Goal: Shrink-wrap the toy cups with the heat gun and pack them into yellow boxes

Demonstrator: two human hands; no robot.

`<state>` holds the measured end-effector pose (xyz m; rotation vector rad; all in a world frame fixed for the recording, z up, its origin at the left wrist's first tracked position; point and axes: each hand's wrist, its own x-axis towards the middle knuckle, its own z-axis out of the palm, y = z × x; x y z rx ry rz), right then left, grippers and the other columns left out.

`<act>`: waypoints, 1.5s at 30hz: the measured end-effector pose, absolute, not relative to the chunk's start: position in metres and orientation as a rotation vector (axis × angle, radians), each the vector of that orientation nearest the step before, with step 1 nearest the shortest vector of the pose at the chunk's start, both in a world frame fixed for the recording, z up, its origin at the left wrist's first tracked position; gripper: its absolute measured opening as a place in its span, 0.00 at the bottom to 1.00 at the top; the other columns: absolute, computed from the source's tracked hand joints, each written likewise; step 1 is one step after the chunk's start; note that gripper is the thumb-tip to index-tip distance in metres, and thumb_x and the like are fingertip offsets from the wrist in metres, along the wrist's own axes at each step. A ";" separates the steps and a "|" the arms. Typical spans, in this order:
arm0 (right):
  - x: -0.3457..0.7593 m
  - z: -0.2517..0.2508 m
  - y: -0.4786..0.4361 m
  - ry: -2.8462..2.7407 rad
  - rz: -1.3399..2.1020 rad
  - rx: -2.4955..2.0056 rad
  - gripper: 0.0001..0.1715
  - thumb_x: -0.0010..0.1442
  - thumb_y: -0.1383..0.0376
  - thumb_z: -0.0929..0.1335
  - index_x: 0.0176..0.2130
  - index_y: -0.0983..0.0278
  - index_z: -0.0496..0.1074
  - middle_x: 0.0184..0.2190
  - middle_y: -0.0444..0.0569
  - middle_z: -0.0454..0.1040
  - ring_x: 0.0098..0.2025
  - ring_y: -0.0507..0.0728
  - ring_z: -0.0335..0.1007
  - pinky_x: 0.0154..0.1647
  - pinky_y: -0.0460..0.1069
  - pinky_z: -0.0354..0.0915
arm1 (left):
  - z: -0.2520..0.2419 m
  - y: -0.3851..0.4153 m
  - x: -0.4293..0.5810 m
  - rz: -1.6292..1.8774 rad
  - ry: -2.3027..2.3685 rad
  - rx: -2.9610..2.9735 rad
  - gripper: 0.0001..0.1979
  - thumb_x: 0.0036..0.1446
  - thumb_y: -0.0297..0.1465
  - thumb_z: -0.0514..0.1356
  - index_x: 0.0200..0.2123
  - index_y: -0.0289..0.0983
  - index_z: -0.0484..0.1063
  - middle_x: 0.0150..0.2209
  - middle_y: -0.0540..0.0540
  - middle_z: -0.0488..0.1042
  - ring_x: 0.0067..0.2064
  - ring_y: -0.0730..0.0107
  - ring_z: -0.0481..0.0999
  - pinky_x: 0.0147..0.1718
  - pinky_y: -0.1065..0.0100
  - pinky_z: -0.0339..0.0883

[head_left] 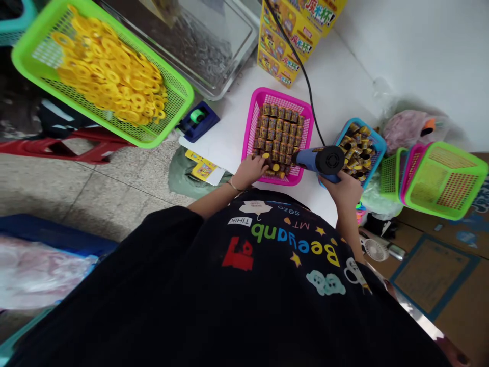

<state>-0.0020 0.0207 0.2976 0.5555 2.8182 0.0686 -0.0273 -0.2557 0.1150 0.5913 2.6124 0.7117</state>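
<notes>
Tabletop [232, 125] lies open left of the pink basket [249, 125]; cable [305, 76] crosses right.

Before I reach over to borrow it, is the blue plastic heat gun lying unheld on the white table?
No, the right hand holds the blue plastic heat gun.

Blue blower [318, 159] gripped in right hand [345, 191]; nozzle directed over right rim of pink basket [282, 96]. Small cylinders [278, 128] arranged within in rows; near ones touched by left hand [250, 170]. Similar pieces [356, 148] jumbled in blue basket [377, 161]. Yellow rings [110, 71] heaped in green basket [187, 98], upper left.
</notes>
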 end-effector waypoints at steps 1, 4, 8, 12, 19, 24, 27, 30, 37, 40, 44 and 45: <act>-0.003 0.296 0.018 2.819 0.046 0.547 0.31 0.54 0.41 0.72 0.46 0.58 0.83 0.36 0.54 0.83 0.40 0.65 0.77 0.35 0.50 0.60 | 0.120 -0.263 -0.017 0.694 2.603 0.607 0.20 0.73 0.36 0.50 0.53 0.30 0.76 0.51 0.30 0.79 0.56 0.50 0.77 0.60 0.49 0.65; -0.006 0.287 0.008 2.807 -0.051 0.528 0.31 0.54 0.40 0.72 0.45 0.59 0.84 0.35 0.55 0.83 0.40 0.65 0.78 0.36 0.50 0.61 | 0.134 -0.285 0.011 0.623 2.582 0.605 0.20 0.74 0.37 0.48 0.49 0.34 0.78 0.47 0.33 0.81 0.53 0.51 0.79 0.54 0.52 0.68; -0.014 0.273 -0.009 2.783 -0.230 0.470 0.34 0.54 0.39 0.71 0.47 0.60 0.83 0.35 0.55 0.84 0.41 0.66 0.79 0.36 0.50 0.63 | 0.147 -0.312 0.029 0.582 2.580 0.529 0.23 0.75 0.38 0.44 0.43 0.36 0.78 0.41 0.37 0.83 0.47 0.54 0.82 0.47 0.57 0.71; -0.022 0.263 -0.028 2.761 -0.293 0.379 0.34 0.54 0.40 0.72 0.48 0.60 0.83 0.35 0.54 0.84 0.42 0.67 0.80 0.37 0.51 0.64 | 0.159 -0.346 0.023 0.754 2.675 0.135 0.28 0.76 0.41 0.38 0.49 0.38 0.77 0.41 0.41 0.84 0.42 0.59 0.83 0.42 0.61 0.71; -0.023 0.262 -0.029 2.764 -0.225 0.341 0.33 0.55 0.39 0.72 0.48 0.58 0.83 0.36 0.54 0.84 0.42 0.66 0.80 0.35 0.50 0.60 | 0.179 -0.376 -0.013 1.052 2.811 -0.210 0.31 0.78 0.43 0.33 0.50 0.36 0.74 0.44 0.45 0.82 0.48 0.65 0.80 0.52 0.62 0.71; -0.012 0.275 -0.009 2.825 -0.059 0.578 0.32 0.54 0.41 0.72 0.45 0.61 0.83 0.36 0.56 0.83 0.41 0.65 0.78 0.35 0.49 0.58 | 0.149 -0.305 -0.047 0.915 2.649 0.315 0.22 0.75 0.37 0.44 0.54 0.34 0.75 0.51 0.38 0.81 0.53 0.57 0.79 0.58 0.57 0.69; -0.005 0.281 0.005 2.868 -0.019 0.735 0.31 0.53 0.41 0.72 0.44 0.60 0.83 0.36 0.56 0.83 0.40 0.65 0.77 0.35 0.50 0.59 | 0.129 -0.249 -0.054 0.799 2.588 0.414 0.24 0.73 0.36 0.49 0.64 0.32 0.69 0.63 0.32 0.73 0.64 0.46 0.71 0.64 0.46 0.62; 0.001 0.283 0.019 2.904 -0.020 0.860 0.31 0.52 0.40 0.72 0.43 0.60 0.83 0.36 0.57 0.83 0.40 0.66 0.76 0.36 0.51 0.61 | 0.120 -0.217 -0.041 0.681 2.596 0.300 0.31 0.71 0.39 0.53 0.70 0.29 0.62 0.72 0.28 0.59 0.73 0.31 0.56 0.66 0.34 0.54; 0.007 0.276 0.020 2.872 -0.452 0.866 0.32 0.45 0.43 0.75 0.39 0.66 0.84 0.34 0.56 0.83 0.40 0.67 0.78 0.39 0.53 0.67 | 0.134 -0.237 0.019 0.619 2.538 0.524 0.23 0.72 0.42 0.51 0.58 0.35 0.75 0.59 0.30 0.76 0.61 0.34 0.73 0.53 0.42 0.67; 0.003 0.266 0.005 2.797 -0.674 0.787 0.34 0.46 0.43 0.75 0.39 0.68 0.84 0.31 0.53 0.82 0.38 0.64 0.78 0.38 0.51 0.67 | 0.141 -0.253 0.031 0.610 2.513 0.528 0.18 0.71 0.39 0.53 0.49 0.39 0.80 0.54 0.36 0.80 0.57 0.43 0.77 0.53 0.46 0.68; -0.007 0.257 -0.012 2.753 -0.596 0.582 0.33 0.49 0.40 0.74 0.43 0.62 0.84 0.32 0.50 0.83 0.40 0.64 0.79 0.38 0.50 0.66 | 0.152 -0.286 0.026 0.602 2.580 0.409 0.20 0.73 0.38 0.48 0.54 0.39 0.76 0.54 0.37 0.80 0.55 0.51 0.79 0.50 0.53 0.70; -0.010 0.256 -0.014 2.751 -0.526 0.543 0.34 0.50 0.40 0.74 0.44 0.61 0.84 0.33 0.51 0.83 0.40 0.64 0.79 0.38 0.50 0.66 | 0.155 -0.299 0.022 0.623 2.623 0.343 0.21 0.74 0.38 0.46 0.55 0.39 0.75 0.53 0.37 0.80 0.53 0.52 0.79 0.50 0.53 0.70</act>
